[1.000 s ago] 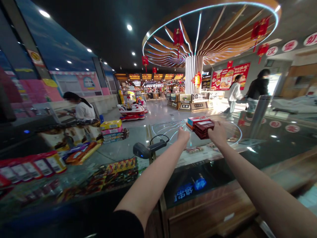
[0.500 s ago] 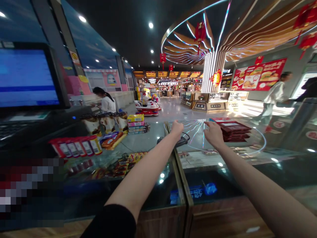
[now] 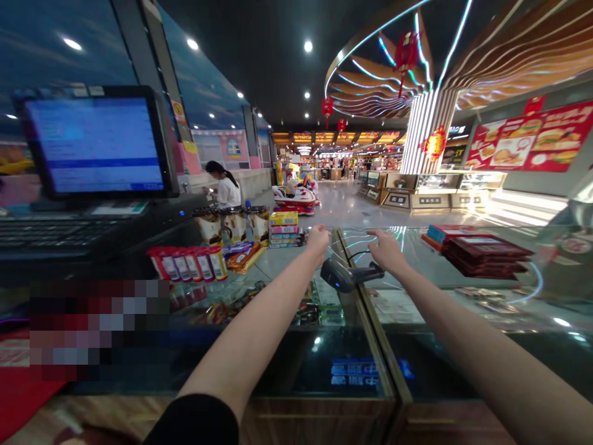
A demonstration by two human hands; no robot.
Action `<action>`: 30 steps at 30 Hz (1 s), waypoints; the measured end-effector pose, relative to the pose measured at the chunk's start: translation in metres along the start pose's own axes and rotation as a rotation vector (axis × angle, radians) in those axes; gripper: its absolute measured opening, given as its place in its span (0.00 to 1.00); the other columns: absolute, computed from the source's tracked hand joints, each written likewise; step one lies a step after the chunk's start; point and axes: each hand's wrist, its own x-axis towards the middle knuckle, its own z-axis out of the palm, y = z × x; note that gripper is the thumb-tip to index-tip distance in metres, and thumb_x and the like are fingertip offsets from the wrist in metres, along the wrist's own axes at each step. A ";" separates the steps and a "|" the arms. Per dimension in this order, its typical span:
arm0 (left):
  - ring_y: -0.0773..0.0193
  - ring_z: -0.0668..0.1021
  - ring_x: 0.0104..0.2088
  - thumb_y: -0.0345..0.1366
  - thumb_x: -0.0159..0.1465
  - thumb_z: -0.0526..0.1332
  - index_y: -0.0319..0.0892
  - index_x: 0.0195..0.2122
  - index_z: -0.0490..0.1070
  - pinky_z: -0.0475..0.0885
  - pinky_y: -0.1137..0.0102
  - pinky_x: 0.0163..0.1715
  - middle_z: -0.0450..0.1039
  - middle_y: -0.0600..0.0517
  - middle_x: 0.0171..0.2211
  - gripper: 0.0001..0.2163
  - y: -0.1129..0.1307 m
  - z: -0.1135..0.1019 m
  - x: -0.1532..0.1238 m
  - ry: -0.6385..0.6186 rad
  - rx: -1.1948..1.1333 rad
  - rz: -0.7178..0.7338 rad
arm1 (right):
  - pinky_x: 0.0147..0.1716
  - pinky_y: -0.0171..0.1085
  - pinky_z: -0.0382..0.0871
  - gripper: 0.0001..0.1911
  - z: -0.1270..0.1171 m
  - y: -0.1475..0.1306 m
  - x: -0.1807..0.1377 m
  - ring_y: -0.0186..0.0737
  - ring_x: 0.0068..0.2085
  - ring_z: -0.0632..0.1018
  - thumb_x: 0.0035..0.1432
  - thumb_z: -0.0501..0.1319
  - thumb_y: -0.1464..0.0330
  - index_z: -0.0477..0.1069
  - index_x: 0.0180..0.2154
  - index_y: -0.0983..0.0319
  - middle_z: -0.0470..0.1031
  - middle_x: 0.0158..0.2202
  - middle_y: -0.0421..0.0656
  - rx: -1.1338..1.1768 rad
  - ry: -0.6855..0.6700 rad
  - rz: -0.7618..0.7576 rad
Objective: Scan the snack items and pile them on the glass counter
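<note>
Both my arms reach forward over a glass-topped counter [image 3: 296, 364]. My left hand [image 3: 318, 243] is closed, its fingers curled; what is in it, if anything, is hidden. Just left of it stands a stack of small boxes [image 3: 283, 230], yellow on top. My right hand [image 3: 386, 252] is open, index finger stretched out to the left, with nothing visible in it. Between my forearms a black barcode scanner [image 3: 341, 277] lies on the glass across the counter's seam, its cable curving behind. Neither hand appears to grip it.
Left are a monitor [image 3: 99, 145], a keyboard [image 3: 46, 232], tube packs [image 3: 188, 264], wrapped bars [image 3: 243, 256] and brown cups [image 3: 231, 224]. Dark red packets [image 3: 488, 252] lie stacked at right. A person in white [image 3: 227, 188] and a kiddie ride [image 3: 296, 196] are beyond the counter.
My view has turned left, so the counter goods sit further right and more of the monitor shows. The scanner, partly hidden behind my left forearm before, is now in plain sight.
</note>
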 end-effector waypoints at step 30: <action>0.57 0.76 0.52 0.16 0.50 0.56 0.37 0.52 0.67 0.69 0.66 0.54 0.74 0.40 0.51 0.26 -0.042 -0.142 0.033 0.505 0.365 0.098 | 0.50 0.38 0.69 0.28 0.082 -0.088 0.048 0.43 0.52 0.75 0.54 0.59 0.77 0.68 0.58 0.66 0.73 0.55 0.54 0.549 -0.697 0.222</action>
